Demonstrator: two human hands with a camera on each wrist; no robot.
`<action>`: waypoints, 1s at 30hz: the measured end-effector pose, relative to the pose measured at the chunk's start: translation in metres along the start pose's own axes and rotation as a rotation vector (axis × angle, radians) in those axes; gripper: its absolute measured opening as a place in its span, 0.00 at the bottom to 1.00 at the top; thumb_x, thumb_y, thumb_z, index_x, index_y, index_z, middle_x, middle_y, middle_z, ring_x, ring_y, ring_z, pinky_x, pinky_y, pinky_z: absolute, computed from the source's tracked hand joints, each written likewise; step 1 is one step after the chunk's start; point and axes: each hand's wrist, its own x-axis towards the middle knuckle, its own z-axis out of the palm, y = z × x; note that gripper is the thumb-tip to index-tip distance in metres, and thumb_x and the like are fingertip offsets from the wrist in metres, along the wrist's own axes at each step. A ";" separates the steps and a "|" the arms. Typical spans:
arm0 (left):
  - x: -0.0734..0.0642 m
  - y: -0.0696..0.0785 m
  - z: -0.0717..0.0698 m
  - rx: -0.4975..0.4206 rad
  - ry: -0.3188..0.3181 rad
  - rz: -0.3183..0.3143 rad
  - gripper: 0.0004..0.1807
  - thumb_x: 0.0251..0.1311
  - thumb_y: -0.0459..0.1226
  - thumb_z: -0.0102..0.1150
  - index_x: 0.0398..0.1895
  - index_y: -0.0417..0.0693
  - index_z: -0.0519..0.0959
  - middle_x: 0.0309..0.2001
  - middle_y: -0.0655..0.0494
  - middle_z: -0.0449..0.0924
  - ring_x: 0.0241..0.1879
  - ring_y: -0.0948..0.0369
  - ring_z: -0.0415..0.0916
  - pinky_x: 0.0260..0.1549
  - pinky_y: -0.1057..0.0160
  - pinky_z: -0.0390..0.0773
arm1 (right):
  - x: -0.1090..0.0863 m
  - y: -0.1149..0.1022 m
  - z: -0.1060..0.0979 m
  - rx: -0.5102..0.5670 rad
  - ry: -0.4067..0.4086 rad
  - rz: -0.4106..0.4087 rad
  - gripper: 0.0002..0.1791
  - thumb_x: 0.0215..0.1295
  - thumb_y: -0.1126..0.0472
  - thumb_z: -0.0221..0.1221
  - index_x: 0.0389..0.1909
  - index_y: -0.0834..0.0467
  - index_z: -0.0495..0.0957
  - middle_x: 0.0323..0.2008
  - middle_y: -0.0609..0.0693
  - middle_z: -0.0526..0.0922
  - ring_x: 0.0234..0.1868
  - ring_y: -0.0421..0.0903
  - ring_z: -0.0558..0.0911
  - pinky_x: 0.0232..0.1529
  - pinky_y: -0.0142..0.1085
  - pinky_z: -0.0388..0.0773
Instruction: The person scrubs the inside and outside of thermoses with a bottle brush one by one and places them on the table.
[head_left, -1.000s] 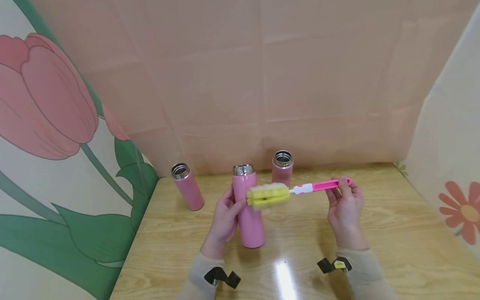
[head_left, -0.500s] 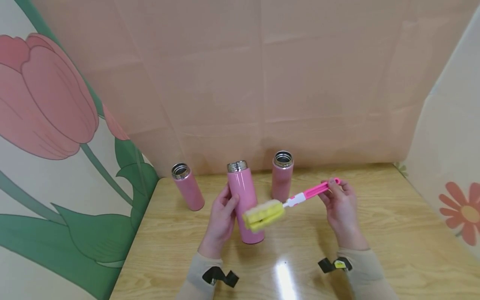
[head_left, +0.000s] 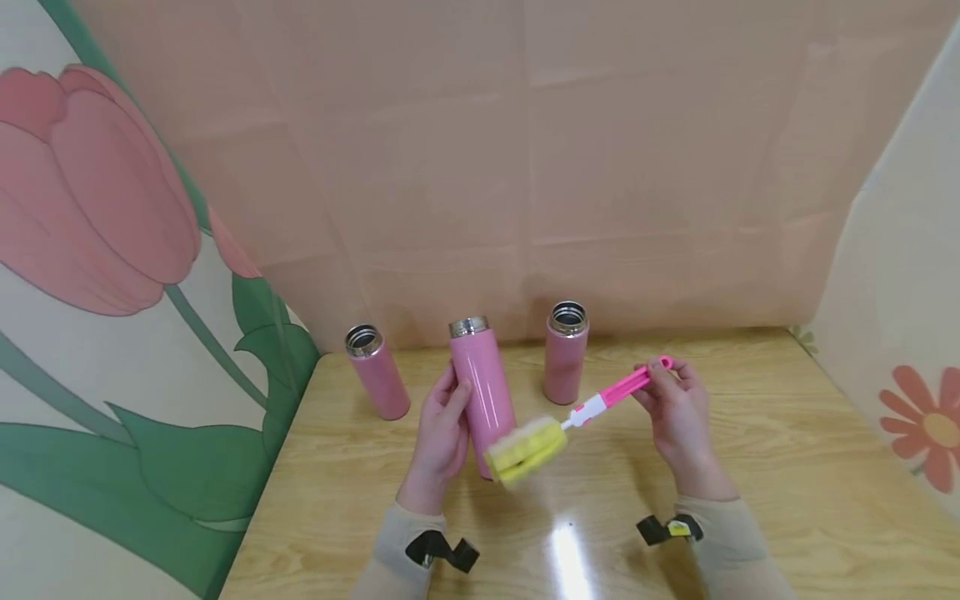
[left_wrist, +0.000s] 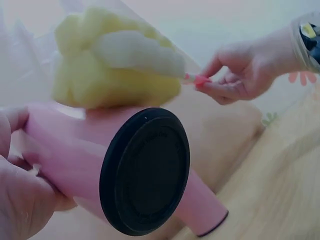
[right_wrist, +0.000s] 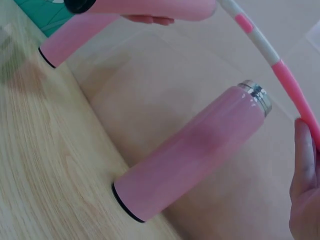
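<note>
Clearly, the left hand [head_left: 441, 425] had its thumb and fingers wrapped round a pink bottle [head_left: 477, 367], holding it tilted above the middle of the table with its silver neck leaning toward the back edge. Its black base [left_wrist: 145, 172] showed whole in the left wrist view, so the bottle was off the wood. Over on the right, the right hand [head_left: 678, 412] pinched a sponge brush [head_left: 588, 408] by the looped end of its pink handle, between thumb and fingers. The white shaft sloped down from there, and the yellow sponge head [head_left: 525, 450], slightly blurred, lay across the lower part of the held bottle; whether the two touched could not be told for certain. Two more pink bottles stood upright on the table [head_left: 810, 442]: a left bottle [head_left: 382, 382] near the back left corner, and a right bottle [head_left: 564, 362] near the middle of the back edge, just beyond the brush. Both showed silver rims and dark insides. A plain pinkish backdrop [head_left: 660, 167] rose behind the back edge, and a wall with a large painted tulip [head_left: 120, 200] bordered the left edge.
</note>
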 end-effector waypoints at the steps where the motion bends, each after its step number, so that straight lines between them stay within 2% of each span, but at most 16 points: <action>1: 0.001 0.001 0.001 -0.016 0.019 0.002 0.32 0.83 0.32 0.48 0.85 0.39 0.55 0.80 0.42 0.63 0.75 0.51 0.65 0.74 0.57 0.69 | 0.000 -0.001 0.000 -0.007 -0.012 -0.001 0.04 0.80 0.67 0.58 0.47 0.60 0.71 0.36 0.51 0.90 0.35 0.41 0.89 0.42 0.34 0.89; 5: 0.006 0.007 0.003 -0.067 0.083 0.019 0.31 0.84 0.34 0.47 0.85 0.40 0.57 0.76 0.43 0.67 0.72 0.52 0.69 0.71 0.57 0.71 | 0.000 -0.002 -0.002 -0.042 -0.065 0.000 0.03 0.81 0.68 0.56 0.47 0.59 0.71 0.36 0.50 0.88 0.35 0.42 0.88 0.41 0.34 0.89; 8: 0.009 0.011 0.003 -0.092 0.102 0.026 0.29 0.85 0.36 0.47 0.84 0.42 0.59 0.74 0.44 0.70 0.71 0.51 0.71 0.70 0.55 0.73 | -0.001 -0.001 -0.001 -0.078 -0.087 -0.002 0.03 0.81 0.69 0.56 0.45 0.60 0.71 0.35 0.51 0.88 0.34 0.42 0.88 0.40 0.35 0.89; 14: 0.012 0.017 0.008 -0.123 0.091 0.038 0.31 0.85 0.39 0.47 0.85 0.45 0.57 0.75 0.43 0.69 0.73 0.49 0.69 0.72 0.53 0.71 | -0.002 0.002 0.002 -0.094 -0.080 -0.022 0.04 0.81 0.67 0.58 0.45 0.60 0.71 0.35 0.51 0.88 0.36 0.42 0.89 0.42 0.36 0.89; 21: 0.014 0.022 0.014 -0.123 0.081 0.089 0.29 0.85 0.39 0.48 0.84 0.46 0.60 0.75 0.42 0.69 0.73 0.48 0.69 0.73 0.53 0.70 | -0.005 0.004 0.009 -0.148 -0.060 -0.053 0.05 0.80 0.68 0.58 0.45 0.60 0.70 0.36 0.50 0.87 0.40 0.43 0.90 0.43 0.37 0.90; 25: 0.014 0.022 0.015 -0.105 0.086 0.100 0.28 0.85 0.39 0.48 0.83 0.48 0.61 0.74 0.42 0.70 0.72 0.47 0.69 0.72 0.52 0.70 | -0.008 0.002 0.010 -0.110 -0.059 -0.069 0.05 0.80 0.68 0.57 0.46 0.61 0.70 0.38 0.51 0.87 0.41 0.44 0.90 0.44 0.38 0.90; 30: 0.013 0.023 0.014 -0.101 0.128 0.102 0.27 0.86 0.41 0.48 0.82 0.48 0.63 0.73 0.42 0.70 0.72 0.47 0.70 0.71 0.51 0.72 | -0.016 0.001 0.005 -0.057 -0.086 -0.074 0.04 0.81 0.67 0.56 0.47 0.61 0.69 0.41 0.52 0.88 0.42 0.46 0.90 0.46 0.38 0.89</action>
